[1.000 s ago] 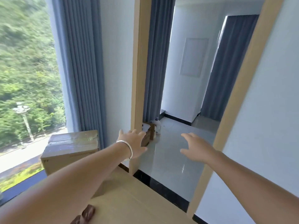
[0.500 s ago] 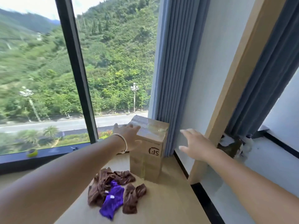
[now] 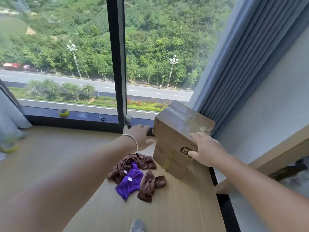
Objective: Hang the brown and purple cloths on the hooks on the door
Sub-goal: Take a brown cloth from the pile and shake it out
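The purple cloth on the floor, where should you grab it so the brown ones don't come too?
Probably pinch the purple cloth at its near lower corner, coming from above on the side nearest the person. That end lies bare on the floor, while its far end is tucked among the brown cloths. Both hands are open, up by the cardboard box.

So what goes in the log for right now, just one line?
left hand: open, held out | right hand: open, near box | brown and purple cloths: heaped on floor, unhung
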Demonstrator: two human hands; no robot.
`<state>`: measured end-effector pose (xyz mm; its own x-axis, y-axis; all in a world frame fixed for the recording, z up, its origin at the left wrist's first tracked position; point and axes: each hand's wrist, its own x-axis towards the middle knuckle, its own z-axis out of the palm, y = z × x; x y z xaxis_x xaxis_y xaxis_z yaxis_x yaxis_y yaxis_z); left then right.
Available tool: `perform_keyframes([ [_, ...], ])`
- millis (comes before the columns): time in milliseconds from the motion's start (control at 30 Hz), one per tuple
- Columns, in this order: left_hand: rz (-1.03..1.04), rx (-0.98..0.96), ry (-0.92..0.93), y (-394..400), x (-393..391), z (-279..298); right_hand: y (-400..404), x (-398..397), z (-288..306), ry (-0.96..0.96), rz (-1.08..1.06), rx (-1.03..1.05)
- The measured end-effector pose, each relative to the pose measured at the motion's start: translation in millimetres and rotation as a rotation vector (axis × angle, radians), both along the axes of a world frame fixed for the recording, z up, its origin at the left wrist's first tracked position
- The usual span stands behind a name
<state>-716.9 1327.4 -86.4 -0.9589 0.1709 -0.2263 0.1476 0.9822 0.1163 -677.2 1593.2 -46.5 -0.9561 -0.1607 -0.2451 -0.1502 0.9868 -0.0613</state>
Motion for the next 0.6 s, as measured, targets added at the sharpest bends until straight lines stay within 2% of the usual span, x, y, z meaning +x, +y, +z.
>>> perform_keyframes([
  [167,0.048,0.025,-0.172,-10.7,-41.2,-90.6,-5.3,-62.1,-60.7,-0.149,0.031,0.048],
  [333,0.144,0.008,-0.389,-31.9,-43.7,-183.5,-21.6,-104.4,-146.2,-0.318,0.098,0.07],
  [600,0.3,0.003,-0.571,-39.6,-19.0,-326.2,-65.3,-152.9,-323.5,-0.523,0.282,0.101],
])
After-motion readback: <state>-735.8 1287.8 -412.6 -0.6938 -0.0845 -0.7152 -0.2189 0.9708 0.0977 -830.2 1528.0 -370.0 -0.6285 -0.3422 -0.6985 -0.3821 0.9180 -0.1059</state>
